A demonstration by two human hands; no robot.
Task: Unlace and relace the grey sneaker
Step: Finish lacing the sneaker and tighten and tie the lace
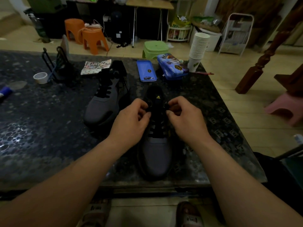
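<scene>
The left hand [131, 123] is curling its grip inward, thumb and forefinger coming together on the black lace [157, 128] at the top left eyelets. The right hand [186, 120] is mirroring it, its grip pinching together on the lace at the top right eyelets. The light is dim and the lace is dark, so the exact strand each grip is clamping is hard to make out. Both forearms are reaching in from the near edge, bare to the elbow.

The grey sneaker [156, 154] is lying flat on the desk [41, 120] between the 2 hands, its toe pointing toward the person and its black tongue [156, 94], with a yellow logo, pointing away. Lace bars are crossing the lower eyelets below the fingers.

Just to the left, a second sneaker [103, 107] of the same grey is sitting at an angle, laced, near the first but not touching it. Beyond the 2 shoes, a blue tray [146, 71] is lying flat beside a blue printed case [172, 66], and a tall stack of paper cups [199, 46] is standing at the far right corner. A patterned sheet [96, 67] is lying behind the second sneaker, with a black wire stand [60, 66] and a roll of tape [40, 77] further left.

On the floor past the desk, 2 orange stools [94, 40] and 1 green stool [155, 49] are standing, and a pink stool [285, 107] is sitting off to the right.
</scene>
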